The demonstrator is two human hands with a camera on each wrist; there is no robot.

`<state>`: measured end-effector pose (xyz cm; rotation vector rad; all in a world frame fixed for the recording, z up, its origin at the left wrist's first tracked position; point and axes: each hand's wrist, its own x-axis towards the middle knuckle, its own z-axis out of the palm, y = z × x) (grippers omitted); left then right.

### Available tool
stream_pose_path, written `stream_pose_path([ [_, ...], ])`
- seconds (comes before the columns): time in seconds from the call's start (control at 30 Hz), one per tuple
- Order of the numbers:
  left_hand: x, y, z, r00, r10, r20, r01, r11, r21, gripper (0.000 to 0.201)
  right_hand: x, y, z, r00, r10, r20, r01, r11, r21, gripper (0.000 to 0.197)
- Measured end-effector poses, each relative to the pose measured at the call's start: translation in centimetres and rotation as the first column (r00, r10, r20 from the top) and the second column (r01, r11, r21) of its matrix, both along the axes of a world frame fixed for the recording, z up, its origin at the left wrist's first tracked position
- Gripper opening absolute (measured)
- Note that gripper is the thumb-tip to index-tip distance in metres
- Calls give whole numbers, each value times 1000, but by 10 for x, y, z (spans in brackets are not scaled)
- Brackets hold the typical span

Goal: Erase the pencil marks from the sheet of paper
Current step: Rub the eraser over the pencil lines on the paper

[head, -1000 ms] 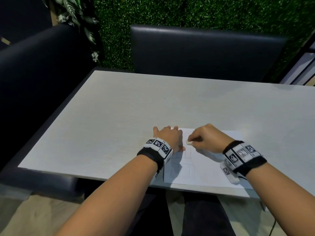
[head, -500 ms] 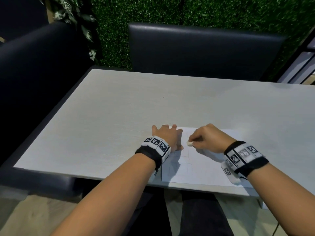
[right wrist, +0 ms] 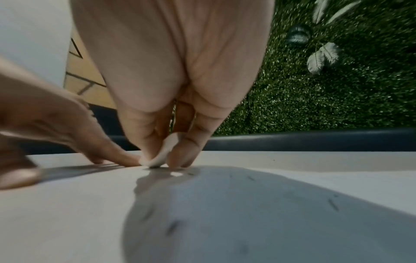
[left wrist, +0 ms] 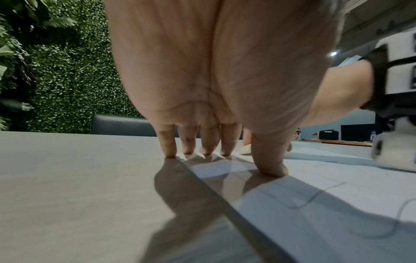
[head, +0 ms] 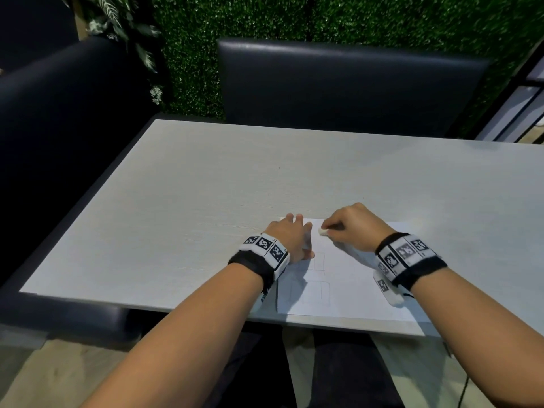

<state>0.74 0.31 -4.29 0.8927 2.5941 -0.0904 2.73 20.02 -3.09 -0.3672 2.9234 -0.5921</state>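
Observation:
A white sheet of paper (head: pixel 350 287) with faint pencil lines (head: pixel 319 285) lies at the near edge of the table. My left hand (head: pixel 290 238) rests on the sheet's far left corner, straight fingers (left wrist: pixel 186 142) and thumb pressing it flat. My right hand (head: pixel 350 228) pinches a small white eraser (head: pixel 323 231) between thumb and fingers, its tip down on the paper near the far edge. In the right wrist view the eraser (right wrist: pixel 161 154) touches the sheet, with dark eraser crumbs (right wrist: pixel 172 227) scattered closer to the wrist. Pencil lines (left wrist: pixel 299 204) run beside the left thumb.
The pale grey table (head: pixel 235 195) stretches far beyond the paper. A dark upholstered bench (head: pixel 347 83) stands behind it and another (head: pixel 59 119) along the left side. A green hedge wall (head: pixel 323 16) is at the back.
The right hand with the eraser has shifted slightly away from me, toward the sheet's far edge. The left hand stays pressed on the corner.

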Motion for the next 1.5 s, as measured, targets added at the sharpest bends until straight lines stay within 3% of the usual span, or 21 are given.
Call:
stream_pose_path([
  [0.13, -1, 0, 1, 1000, 17, 19, -17, 1000, -13, 67, -15, 0, 1, 999, -42, 19, 42, 999, 6, 15],
  [0.3, -1, 1, 1, 999, 31, 24, -31, 1000, -4, 71, 24, 3, 3, 993, 77, 93, -80, 996, 32, 15],
  [0.47, -1, -1, -3, 999, 28, 19, -28, 1000, -2, 81, -4, 5, 4, 1000, -24, -11, 24, 1000, 13, 16],
  [0.7, 3, 3, 0, 999, 44, 3, -44, 999, -9, 74, 29, 6, 1, 995, 70, 77, -72, 997, 26, 13],
  [0.93, 3, 0, -1, 999, 35, -2, -35, 999, -10, 75, -9, 1, 3, 999, -34, -6, 34, 999, -10, 16],
  [1.13, 2, 4, -4, 999, 48, -18, -48, 999, -13, 71, 30, -10, 0, 991, 113, 67, -114, 993, 14, 15],
  [1.33, -1, 0, -12, 999, 52, 1, -52, 998, 21, 80, -13, -14, 5, 1000, -17, 11, 17, 999, 32, 17],
  [1.5, -1, 2, -15, 999, 53, -10, -53, 998, 32, 71, 17, -15, -2, 995, 89, 52, -92, 993, 69, 14],
])
